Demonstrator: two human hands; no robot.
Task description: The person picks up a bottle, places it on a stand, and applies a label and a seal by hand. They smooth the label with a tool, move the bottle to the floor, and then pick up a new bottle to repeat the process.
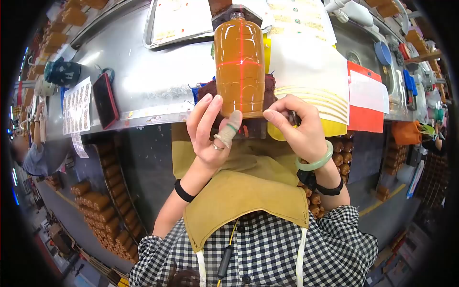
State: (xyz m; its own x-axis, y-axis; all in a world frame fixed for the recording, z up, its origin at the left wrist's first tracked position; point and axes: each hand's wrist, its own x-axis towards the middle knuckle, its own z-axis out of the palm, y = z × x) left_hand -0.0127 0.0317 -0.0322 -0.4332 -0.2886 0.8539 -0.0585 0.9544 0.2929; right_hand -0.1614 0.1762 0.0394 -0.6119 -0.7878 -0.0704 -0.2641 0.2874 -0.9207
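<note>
An amber bottle (239, 62) stands upright in a dark holder on the metal bench (143, 81), with a red laser cross on its side. My left hand (210, 131) is at the bottle's lower left, thumb wrapped in tape and touching its base, fingers spread. My right hand (296, 126), with a green bangle on the wrist, pinches at the bottle's lower right edge. Whether a label is between the fingers is hidden.
A stack of yellow-edged labels (311, 76) lies right of the bottle. A red phone (105, 100) and printed sheet (76, 107) lie at left. Rows of amber bottles (103, 210) fill crates below the bench. Another person (33, 153) is at far left.
</note>
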